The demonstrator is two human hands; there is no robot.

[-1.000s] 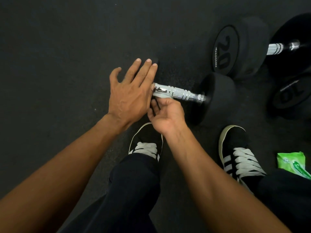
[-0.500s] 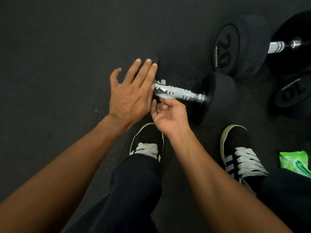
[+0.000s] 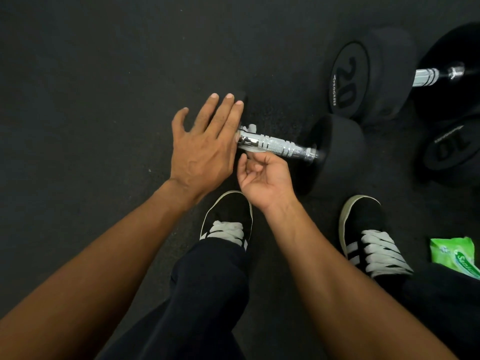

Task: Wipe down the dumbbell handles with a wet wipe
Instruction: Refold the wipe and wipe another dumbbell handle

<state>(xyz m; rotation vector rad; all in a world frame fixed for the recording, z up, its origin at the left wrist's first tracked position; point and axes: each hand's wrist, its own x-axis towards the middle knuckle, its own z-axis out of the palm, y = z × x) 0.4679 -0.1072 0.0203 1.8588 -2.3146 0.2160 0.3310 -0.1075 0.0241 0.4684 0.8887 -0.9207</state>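
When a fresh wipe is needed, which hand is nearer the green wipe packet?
Right. The right hand is at the dumbbell handle, up-left of the wipe packet; the left hand lies farther left.

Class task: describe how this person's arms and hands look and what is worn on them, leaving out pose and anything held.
The left forearm and right forearm are bare to the frame's edge, with no sleeves in view. The left hand and right hand wear no gloves, and no ring, watch or wristband shows. The left hand's fingernails look short and unpainted.
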